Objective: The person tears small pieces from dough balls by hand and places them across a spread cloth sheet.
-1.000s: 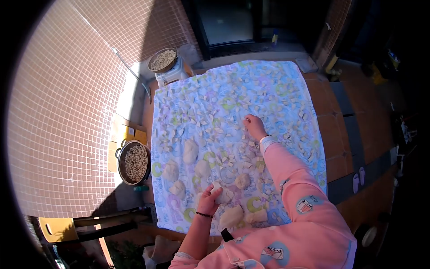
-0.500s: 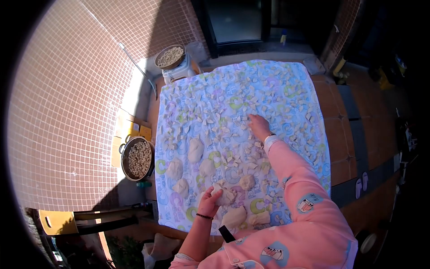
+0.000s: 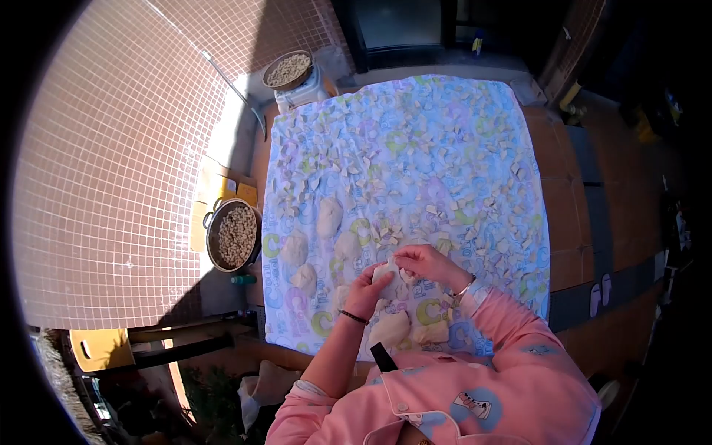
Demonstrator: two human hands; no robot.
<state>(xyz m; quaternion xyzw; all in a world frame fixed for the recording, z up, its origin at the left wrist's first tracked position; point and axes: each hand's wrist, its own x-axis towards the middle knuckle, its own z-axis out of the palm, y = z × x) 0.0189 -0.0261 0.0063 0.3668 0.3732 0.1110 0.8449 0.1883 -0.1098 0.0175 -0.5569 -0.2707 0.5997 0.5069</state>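
My left hand (image 3: 362, 291) is closed around a pale bread-like chunk (image 3: 383, 271), low over the near middle of a printed cloth (image 3: 293, 330). My right hand (image 3: 426, 263) meets it from the other side, thumb and fingers pinched at the chunk's edge. Whole pale lumps lie around the hands: a long one (image 3: 329, 216) to the left, a large one (image 3: 391, 328) and a squarish one (image 3: 432, 332) close to my body. Small broken pieces (image 3: 386, 236) lie just beyond my hands, and many more are scattered across the far part of the cloth.
Left of the cloth stands a two-handled pot (image 3: 210, 241) full of small pale bits. A round pan (image 3: 288, 70) of similar bits rests on a white box (image 3: 302, 93) at the far left corner. A tiled wall (image 3: 126, 178) rises at left; slippers (image 3: 595, 298) lie on the right.
My right hand has come back from the scattered pieces on the cloth to the chunk in my left hand. My left hand has risen slightly forward, and the view has shifted.
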